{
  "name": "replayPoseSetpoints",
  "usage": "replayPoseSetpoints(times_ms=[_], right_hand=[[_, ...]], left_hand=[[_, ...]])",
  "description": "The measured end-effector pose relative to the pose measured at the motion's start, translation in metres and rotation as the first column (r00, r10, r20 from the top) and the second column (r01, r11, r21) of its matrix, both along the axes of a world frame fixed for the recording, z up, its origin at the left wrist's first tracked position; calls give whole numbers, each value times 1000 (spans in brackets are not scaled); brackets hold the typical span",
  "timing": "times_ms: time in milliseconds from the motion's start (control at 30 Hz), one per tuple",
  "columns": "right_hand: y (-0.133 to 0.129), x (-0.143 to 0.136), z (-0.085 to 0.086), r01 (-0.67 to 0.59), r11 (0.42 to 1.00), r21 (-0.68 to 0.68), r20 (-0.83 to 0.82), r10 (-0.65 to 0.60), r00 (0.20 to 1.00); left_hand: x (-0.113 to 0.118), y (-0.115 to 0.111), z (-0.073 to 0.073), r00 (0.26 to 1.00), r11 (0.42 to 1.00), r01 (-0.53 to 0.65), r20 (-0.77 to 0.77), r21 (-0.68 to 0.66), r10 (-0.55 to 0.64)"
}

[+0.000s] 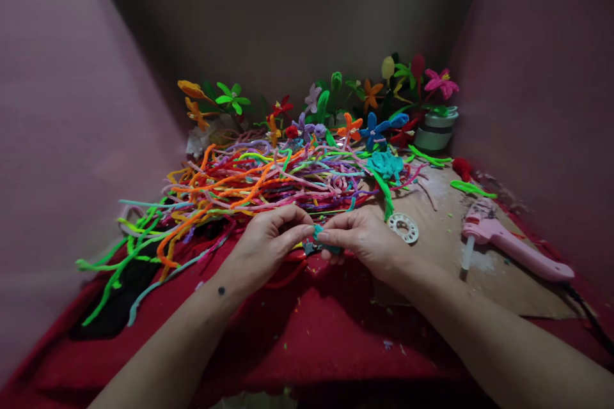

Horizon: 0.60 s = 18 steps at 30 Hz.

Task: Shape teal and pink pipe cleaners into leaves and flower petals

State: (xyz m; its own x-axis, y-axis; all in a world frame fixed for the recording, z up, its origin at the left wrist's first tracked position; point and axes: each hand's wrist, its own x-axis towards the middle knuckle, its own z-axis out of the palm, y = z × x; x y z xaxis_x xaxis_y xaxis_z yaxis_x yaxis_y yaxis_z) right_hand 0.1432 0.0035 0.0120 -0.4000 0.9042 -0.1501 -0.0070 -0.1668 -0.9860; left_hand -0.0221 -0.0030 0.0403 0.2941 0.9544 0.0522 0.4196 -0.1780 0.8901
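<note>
Between my two hands is a small teal pipe cleaner (318,231), bent or curled. My left hand (279,230) pinches one side of it with thumb and forefinger. From the other side my right hand (362,236) grips it, and some of the teal fuzz shows under those fingers. Just below my fingertips lies a tool with a dark metal head (311,247) and red handles, partly covered by my hands. Behind my hands spreads a big heap of loose pipe cleaners (249,176) in many colours. A curled turquoise pipe-cleaner piece (385,166) rests at its right end.
A pink glue gun (515,246) lies on a cardboard sheet (432,268) at the right, near a white ring-shaped disc (403,228). Pipe-cleaner flowers (374,131) stand along the back, beside a jar (435,130). Red cloth (307,339) covers the table; walls close in on both sides.
</note>
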Motion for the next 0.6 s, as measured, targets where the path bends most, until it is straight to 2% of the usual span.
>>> replayPoseSetpoints(times_ms=[67,133,200,267,333,433,600], right_hand=[[0,-1,0,23,999,25,29,-24,999],[0,-2,-1,37,998,57,53,-40,998],[-1,-4,-2,60,995,84,53,-65,997],[-2,-6,-4,91,991,93,21,-93,995],[-4,-7,-5,97,993,64,-43,-94,995],[-5,-9,-9,13,1000,-18,-156,-16,988],[-4,-9,-10,-3,999,-36,-179,-4,984]], left_hand=[[-2,1,1,1000,999,-13,6,-37,13],[-3,2,-1,997,989,-20,73,-144,31],[-3,3,-5,981,961,24,189,-276,30],[-1,4,-11,950,932,94,312,-349,22],[1,5,-16,924,932,115,382,-344,27],[4,4,-20,917,953,71,395,-296,54],[9,1,-16,923,963,18,374,-268,87]])
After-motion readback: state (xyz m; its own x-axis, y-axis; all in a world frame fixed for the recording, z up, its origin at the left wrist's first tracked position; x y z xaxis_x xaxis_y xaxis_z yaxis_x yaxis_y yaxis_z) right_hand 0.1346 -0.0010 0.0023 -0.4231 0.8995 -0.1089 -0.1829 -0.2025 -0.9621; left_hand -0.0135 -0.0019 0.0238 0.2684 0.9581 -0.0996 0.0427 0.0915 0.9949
